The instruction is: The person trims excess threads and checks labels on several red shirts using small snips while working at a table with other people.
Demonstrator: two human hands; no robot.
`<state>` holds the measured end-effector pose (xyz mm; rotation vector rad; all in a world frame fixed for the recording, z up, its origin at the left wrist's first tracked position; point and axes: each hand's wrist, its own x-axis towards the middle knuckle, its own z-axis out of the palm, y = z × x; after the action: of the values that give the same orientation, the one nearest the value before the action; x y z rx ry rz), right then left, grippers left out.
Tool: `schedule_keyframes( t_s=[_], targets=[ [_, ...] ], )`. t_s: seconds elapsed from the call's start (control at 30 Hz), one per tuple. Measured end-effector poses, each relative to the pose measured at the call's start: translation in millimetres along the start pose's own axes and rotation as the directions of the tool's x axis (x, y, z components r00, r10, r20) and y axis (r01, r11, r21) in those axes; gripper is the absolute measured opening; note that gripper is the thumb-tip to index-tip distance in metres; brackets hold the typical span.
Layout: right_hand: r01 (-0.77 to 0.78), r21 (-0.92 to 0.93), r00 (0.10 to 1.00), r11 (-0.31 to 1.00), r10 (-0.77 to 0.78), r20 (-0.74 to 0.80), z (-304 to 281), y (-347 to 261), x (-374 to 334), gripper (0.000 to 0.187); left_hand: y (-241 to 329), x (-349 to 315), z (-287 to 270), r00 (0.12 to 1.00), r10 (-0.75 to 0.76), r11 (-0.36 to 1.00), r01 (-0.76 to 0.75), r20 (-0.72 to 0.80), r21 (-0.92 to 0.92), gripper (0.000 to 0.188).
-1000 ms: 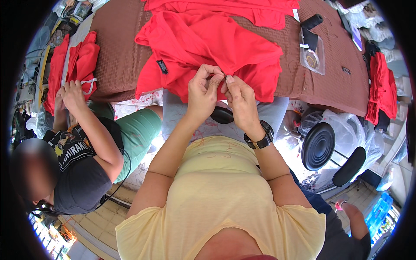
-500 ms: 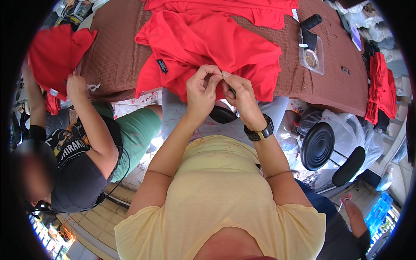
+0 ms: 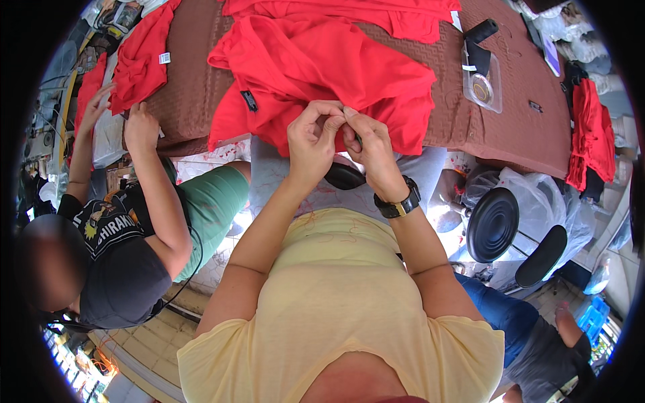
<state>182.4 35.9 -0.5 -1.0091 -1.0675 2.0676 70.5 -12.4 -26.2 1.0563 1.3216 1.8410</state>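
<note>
A red garment [image 3: 316,67] lies bunched on the brown table and hangs over its near edge, with a small black label [image 3: 249,101] on its left part. My left hand [image 3: 314,138] and my right hand [image 3: 369,141] meet at the fingertips in front of this cloth, thumbs and forefingers pinched together. What the left fingertips hold is too small to make out. Within my curled right fingers, a small dark green thing shows partly; its kind is hidden. A black watch sits on my right wrist.
More red cloth [image 3: 403,23] lies farther back on the brown table cover [image 3: 497,127]. A clear plastic box [image 3: 495,87] stands on the right, a black cylinder beside it. At left, a co-worker [image 3: 127,235] handles another red garment [image 3: 142,64]. A black stool [image 3: 492,225] stands at right.
My hands stay pinched together in nearly the same place. The co-worker's red garment has moved farther up onto the table. At the lower right, another person has shifted.
</note>
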Motion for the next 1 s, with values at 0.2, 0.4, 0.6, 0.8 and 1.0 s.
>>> schedule_keyframes(
  t_s=[0.2,0.4,0.6,0.8,1.0],
  targets=[
    [-0.025,-0.105,0.993,0.994,0.037,0.112,-14,-15,-13,0.039,1,-2,-11,0.997,-0.045,0.998,0.042,-0.06,-0.051,0.004],
    [0.145,-0.356,0.968,0.923,-0.207,-0.14,-68,-15,-33,0.018,39,-18,-73,0.756,-0.456,0.854,0.223,0.47,0.47,0.022],
    [0.367,-0.46,0.899,0.808,-0.436,-0.049,-59,17,-18,0.016,41,-7,-22,0.986,0.036,0.707,-0.138,0.16,0.694,0.024],
    [0.462,-0.667,0.773,0.585,-0.634,-0.021,-10,11,-5,0.028,11,17,-9,0.976,-0.112,0.911,0.025,0.189,0.411,0.016],
    [0.532,-0.579,0.728,0.618,-0.683,-0.06,-6,4,11,0.031,31,28,-1,0.98,-0.109,0.973,0.071,0.165,0.22,0.022]
  ],
)
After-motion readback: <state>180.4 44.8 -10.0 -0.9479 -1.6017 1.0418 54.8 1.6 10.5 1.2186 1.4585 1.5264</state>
